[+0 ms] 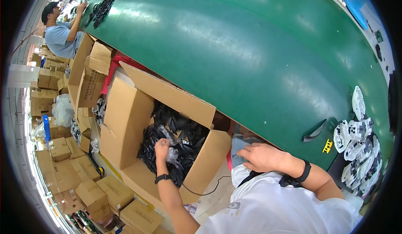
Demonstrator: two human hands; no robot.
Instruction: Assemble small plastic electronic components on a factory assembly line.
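My left hand reaches down into an open cardboard box at the left of the table. Its fingers are closed on a crumpled clear plastic bag. Many glossy black curved plastic parts fill the box around it. My right hand lies by the table's near edge, over grey-blue cloth. Its fingers stretch out and hold nothing that I can see. On the table to its right are a single black curved part and a small yellow piece.
White and black moulded parts are heaped at the right of the green table. A thin dark cable hangs beside the box. Stacked cartons fill the left side. A co-worker works at the table's far left, near black parts.
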